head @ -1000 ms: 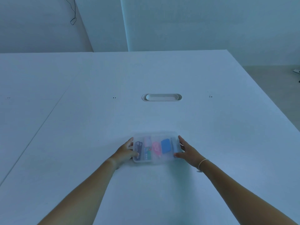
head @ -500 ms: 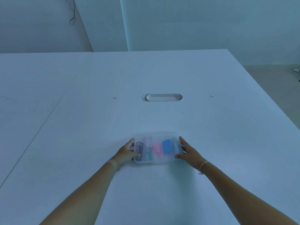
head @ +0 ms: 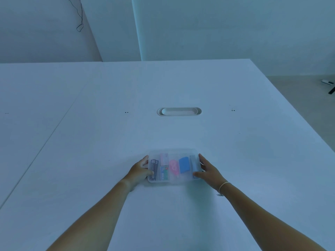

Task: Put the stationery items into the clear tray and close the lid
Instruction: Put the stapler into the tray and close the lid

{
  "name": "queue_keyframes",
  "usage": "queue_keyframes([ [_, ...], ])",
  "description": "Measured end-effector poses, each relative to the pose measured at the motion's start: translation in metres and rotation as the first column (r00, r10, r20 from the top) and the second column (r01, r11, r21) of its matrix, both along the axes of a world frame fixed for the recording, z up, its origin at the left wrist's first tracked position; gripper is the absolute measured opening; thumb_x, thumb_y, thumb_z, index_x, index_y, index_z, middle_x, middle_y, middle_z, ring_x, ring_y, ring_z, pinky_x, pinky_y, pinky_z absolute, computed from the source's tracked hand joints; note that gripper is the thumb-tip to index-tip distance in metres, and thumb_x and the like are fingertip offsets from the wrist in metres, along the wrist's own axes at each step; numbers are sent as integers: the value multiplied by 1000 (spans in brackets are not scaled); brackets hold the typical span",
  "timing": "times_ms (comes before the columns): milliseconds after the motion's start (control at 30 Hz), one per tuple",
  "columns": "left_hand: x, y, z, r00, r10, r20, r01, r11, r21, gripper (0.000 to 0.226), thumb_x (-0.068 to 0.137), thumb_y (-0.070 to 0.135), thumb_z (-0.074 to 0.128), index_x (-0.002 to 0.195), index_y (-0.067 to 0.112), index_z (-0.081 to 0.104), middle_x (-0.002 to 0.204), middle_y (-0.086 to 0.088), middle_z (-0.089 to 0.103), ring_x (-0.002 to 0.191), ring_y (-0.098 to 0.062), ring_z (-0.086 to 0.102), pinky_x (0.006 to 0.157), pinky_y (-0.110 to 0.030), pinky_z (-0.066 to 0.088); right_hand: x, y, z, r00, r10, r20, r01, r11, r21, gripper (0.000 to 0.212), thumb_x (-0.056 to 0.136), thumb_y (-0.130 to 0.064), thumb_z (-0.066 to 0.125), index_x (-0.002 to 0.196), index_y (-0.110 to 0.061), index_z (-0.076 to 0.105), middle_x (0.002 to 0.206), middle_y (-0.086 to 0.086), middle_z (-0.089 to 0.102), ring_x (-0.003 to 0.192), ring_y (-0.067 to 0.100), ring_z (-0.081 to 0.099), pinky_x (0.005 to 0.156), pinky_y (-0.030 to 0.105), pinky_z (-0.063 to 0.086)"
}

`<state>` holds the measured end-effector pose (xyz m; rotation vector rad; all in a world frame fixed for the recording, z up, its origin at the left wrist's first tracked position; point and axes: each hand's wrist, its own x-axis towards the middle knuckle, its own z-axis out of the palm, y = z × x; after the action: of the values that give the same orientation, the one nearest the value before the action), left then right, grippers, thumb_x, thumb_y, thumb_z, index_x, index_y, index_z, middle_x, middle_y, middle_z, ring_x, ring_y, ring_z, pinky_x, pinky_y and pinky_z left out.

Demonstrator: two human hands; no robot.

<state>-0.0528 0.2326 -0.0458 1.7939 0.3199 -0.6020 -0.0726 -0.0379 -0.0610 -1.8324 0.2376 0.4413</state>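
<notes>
The clear tray (head: 181, 180) lies flat on the white table with its frosted lid on top. Through the lid show several stationery items: a dark pack (head: 154, 168) at the left, a green and blue box (head: 164, 172), a pink piece (head: 174, 166), a blue eraser-like block (head: 185, 164) and a pale stick (head: 194, 163) at the right. My left hand (head: 139, 170) grips the tray's left end, thumb on the lid. My right hand (head: 208, 170) grips the right end the same way.
An oval cable slot (head: 179, 111) is set into the white table (head: 108, 142) beyond the tray. A seam (head: 45, 140) runs diagonally at the left. The table's right edge drops to the floor, where a dark object (head: 330, 86) lies. A cable (head: 79, 24) hangs on the wall.
The tray and both hands have barely shifted; the grip on the two ends is the same.
</notes>
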Motion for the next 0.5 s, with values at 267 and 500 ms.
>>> queue_keyframes([
  [267,0,0,-2,1000,30,3,-30,1000,-1,75,85,-6,53,149,13,19,153,-6,32,130,-25,46,110,-41,39,1,3,3,999,-45,-1,45,999,10,75,81,-3,62,144,-17,24,149,2,37,133,19,42,111,36,36],
  [500,12,-4,2,999,29,20,-30,999,19,73,85,-5,52,148,15,19,154,-5,30,132,-24,43,105,-36,39,16,6,8,998,-57,2,57,998,-20,72,82,2,59,144,-13,25,146,8,41,128,22,46,102,29,38],
])
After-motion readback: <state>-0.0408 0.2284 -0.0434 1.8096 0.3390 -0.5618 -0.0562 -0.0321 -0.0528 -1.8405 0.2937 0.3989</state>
